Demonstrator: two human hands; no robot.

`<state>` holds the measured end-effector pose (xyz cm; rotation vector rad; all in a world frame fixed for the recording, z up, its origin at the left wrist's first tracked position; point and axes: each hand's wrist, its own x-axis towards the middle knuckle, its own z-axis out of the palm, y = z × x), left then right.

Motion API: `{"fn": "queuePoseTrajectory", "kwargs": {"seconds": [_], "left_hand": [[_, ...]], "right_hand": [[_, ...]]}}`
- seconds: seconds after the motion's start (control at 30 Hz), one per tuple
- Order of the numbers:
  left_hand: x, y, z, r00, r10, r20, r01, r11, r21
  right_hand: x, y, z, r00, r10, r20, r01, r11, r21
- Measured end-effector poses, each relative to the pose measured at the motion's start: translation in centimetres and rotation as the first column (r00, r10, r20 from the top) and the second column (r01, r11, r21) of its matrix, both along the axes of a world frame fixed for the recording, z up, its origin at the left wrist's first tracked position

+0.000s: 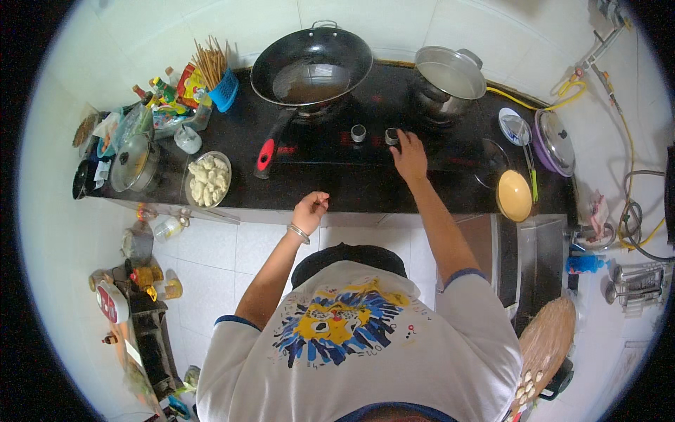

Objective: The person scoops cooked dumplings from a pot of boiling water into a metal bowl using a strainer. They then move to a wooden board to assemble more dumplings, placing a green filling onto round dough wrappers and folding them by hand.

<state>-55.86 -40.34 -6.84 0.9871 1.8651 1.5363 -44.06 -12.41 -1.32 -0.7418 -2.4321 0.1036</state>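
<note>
Standing at a black counter (239, 193), we reach with our right hand (410, 156) to a knob (391, 136) on the hob (320, 149), just past 1 o'clock from the centre of our view. Its fingertips meet the knob's right side; we cannot tell how firmly they grasp it. A matching second knob (358, 133) sits at 9 o'clock from the first. Near the centre, our left hand (310, 209) hangs by the counter's front edge, fingers loosely curled; we cannot tell whether anything lies inside them. At 12 o'clock stands a wok (311, 67), its red-gripped handle (266, 156) pointing to 7 o'clock, and at 1 o'clock a steel pot (450, 74). A bowl (188, 188) of pale pieces (209, 179) rests between 9 and 10 o'clock, with chopsticks (210, 63) in a blue basket (223, 91) between 10 and 11. Toward 3 o'clock we see a yellow bowl (514, 195), and at 4, below counter level, a round board (550, 327).
</note>
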Motion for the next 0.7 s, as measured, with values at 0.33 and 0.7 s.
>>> {"fn": "queuePoseTrajectory", "kwargs": {"seconds": [0.33,0.7], "left_hand": [[3.2,-0.3,1.0,0.984,0.134,0.113,-0.126,0.989,-0.076],[4.0,-1.0,0.4,0.974,0.212,0.084,-0.198,0.969,-0.149]], "right_hand": [[-5.0,2.1,-0.2,0.939,-0.046,0.341,0.05,0.999,-0.003],[-5.5,-0.3,0.8,0.89,-0.311,0.333,0.326,0.945,0.01]]}}
